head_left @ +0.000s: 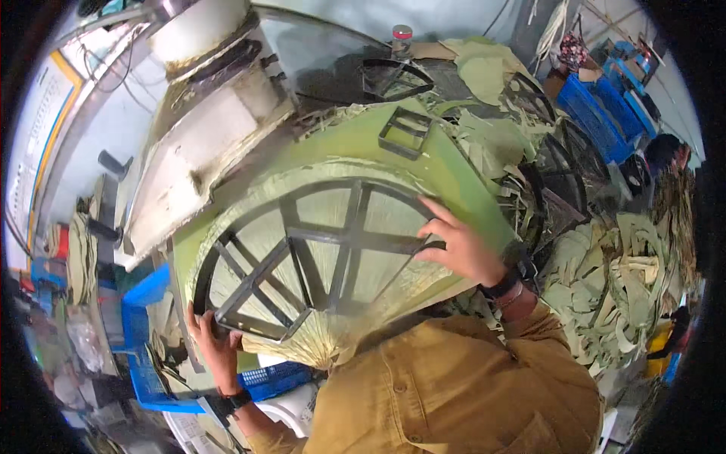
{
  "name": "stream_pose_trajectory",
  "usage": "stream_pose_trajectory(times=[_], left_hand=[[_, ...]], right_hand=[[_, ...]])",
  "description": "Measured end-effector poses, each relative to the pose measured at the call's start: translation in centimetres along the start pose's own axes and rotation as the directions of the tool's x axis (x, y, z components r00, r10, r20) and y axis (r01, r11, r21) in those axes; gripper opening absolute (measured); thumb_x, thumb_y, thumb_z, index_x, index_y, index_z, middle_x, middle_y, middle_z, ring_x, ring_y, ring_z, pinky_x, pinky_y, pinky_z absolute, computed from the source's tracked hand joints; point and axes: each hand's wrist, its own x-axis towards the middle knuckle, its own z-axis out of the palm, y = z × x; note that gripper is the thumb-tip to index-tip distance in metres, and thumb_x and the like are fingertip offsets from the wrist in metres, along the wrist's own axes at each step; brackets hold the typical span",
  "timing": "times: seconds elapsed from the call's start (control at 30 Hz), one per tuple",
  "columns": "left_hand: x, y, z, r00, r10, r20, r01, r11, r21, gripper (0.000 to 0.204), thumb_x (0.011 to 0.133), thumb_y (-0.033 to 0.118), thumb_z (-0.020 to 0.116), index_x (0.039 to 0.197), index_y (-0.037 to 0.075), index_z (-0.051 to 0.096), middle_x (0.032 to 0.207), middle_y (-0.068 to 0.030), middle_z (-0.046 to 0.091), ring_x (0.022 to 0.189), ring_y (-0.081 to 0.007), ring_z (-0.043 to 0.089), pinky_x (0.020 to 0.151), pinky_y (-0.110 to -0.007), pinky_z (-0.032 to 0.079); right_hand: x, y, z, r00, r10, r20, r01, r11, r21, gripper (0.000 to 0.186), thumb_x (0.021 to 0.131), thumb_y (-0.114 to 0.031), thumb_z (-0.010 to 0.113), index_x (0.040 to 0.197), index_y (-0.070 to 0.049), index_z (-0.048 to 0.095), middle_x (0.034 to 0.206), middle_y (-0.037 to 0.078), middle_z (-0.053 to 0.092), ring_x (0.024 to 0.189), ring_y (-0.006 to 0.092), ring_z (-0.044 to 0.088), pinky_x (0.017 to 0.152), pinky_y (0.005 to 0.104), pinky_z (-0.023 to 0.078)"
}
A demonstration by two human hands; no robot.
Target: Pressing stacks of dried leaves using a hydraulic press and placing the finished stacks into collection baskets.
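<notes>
A black fan-shaped metal cutting die (352, 219) with crossing bars lies over a pleated pale-green palm leaf (321, 200). The leaf's folds gather toward my body at the bottom. Both rest on a green cutting board (473, 185). My left hand (215, 349) grips the die's lower left corner, thumb on the near side. At the die's right end, my right hand (463, 246) has its fingers and thumb closed around the frame. A smaller black rectangular die (397, 150) sits farther back on the board.
A pale press head (208, 121) overhangs the board at the far left. Blue crates stand at the left (136, 333) and far right (597, 106). Leaf offcuts (605, 280) heap up on the right. More black dies (397, 79) and a red-lidded jar (401, 44) are behind.
</notes>
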Motion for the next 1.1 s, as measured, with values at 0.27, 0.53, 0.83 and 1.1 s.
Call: stream_pose_trajectory(times=[0.27, 0.53, 0.83, 1.1], left_hand=[[-0.3, -3.2, 1.6, 0.984, 0.063, -0.169, -0.081, 0.992, -0.102, 0.077, 0.071, 0.069, 0.065, 0.106, 0.002, 0.055, 0.139, -0.0228, 0.034, 0.107, -0.0339, 0.050, 0.082, -0.037, 0.044], [-1.0, -0.2, 0.2, 0.994, 0.091, -0.066, -0.082, 0.989, 0.119, 0.057, 0.076, 0.043, 0.069, 0.115, 0.004, 0.053, 0.148, -0.0207, 0.028, 0.129, -0.0432, 0.036, 0.101, -0.048, 0.036], [-1.1, -0.3, 0.7, 0.999, -0.017, -0.038, 0.020, 0.996, 0.083, 0.065, 0.054, 0.006, 0.069, 0.116, 0.007, 0.052, 0.150, -0.0193, 0.026, 0.131, -0.0386, 0.035, 0.103, -0.043, 0.035], [-1.1, -1.4, 0.1, 1.000, -0.006, 0.026, 0.005, 1.000, 0.023, 0.065, 0.064, 0.015, 0.070, 0.124, 0.007, 0.045, 0.152, -0.0196, 0.019, 0.132, -0.0333, 0.034, 0.101, -0.038, 0.037]], right_hand=[[1.3, 2.7, 0.5, 0.971, -0.237, -0.017, 0.231, 0.958, -0.171, 0.041, 0.079, -0.032, 0.073, 0.098, -0.001, 0.054, 0.136, 0.028, 0.041, 0.110, 0.0444, 0.053, 0.089, 0.0425, 0.046], [10.8, 7.4, -4.0, 0.975, -0.206, -0.086, 0.079, 0.679, -0.730, 0.031, 0.085, -0.028, 0.064, 0.099, 0.000, 0.059, 0.133, 0.019, 0.046, 0.127, 0.0372, 0.039, 0.096, 0.0459, 0.039], [14.3, 12.7, -7.4, 0.761, -0.647, -0.045, 0.436, 0.561, -0.704, 0.016, 0.072, -0.011, 0.062, 0.083, -0.010, 0.050, 0.083, 0.008, 0.048, 0.089, 0.0233, 0.047, 0.077, 0.0360, 0.039], [17.8, 18.2, -10.1, 0.860, -0.487, -0.150, 0.336, 0.764, -0.551, 0.019, 0.072, -0.017, 0.067, 0.079, -0.008, 0.052, 0.080, 0.006, 0.051, 0.087, 0.0245, 0.049, 0.077, 0.0376, 0.042]])
